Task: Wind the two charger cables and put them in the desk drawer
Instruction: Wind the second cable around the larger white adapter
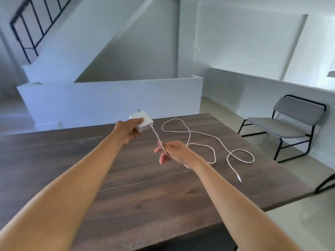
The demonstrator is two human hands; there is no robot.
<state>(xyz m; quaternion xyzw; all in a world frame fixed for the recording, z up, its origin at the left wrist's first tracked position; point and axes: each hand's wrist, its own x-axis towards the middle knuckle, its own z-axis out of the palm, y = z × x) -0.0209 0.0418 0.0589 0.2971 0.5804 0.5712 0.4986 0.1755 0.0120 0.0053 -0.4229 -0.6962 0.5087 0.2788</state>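
My left hand (pixel 127 132) holds a white square charger brick (pixel 142 121) above the dark wooden desk (pixel 72 160). A white cable (pixel 204 142) runs from the brick down to my right hand (pixel 174 152), which pinches it a short way from the brick. Beyond my right hand the cable lies in loose loops on the desk to the right, and its plug end (pixel 239 178) rests near the desk's right edge. Only one charger cable is in view. No drawer is visible.
A grey padded chair with a black metal frame (pixel 288 124) stands on the floor to the right of the desk. Part of another black frame (pixel 326 183) shows at the right edge. A white half wall and a staircase lie behind the desk.
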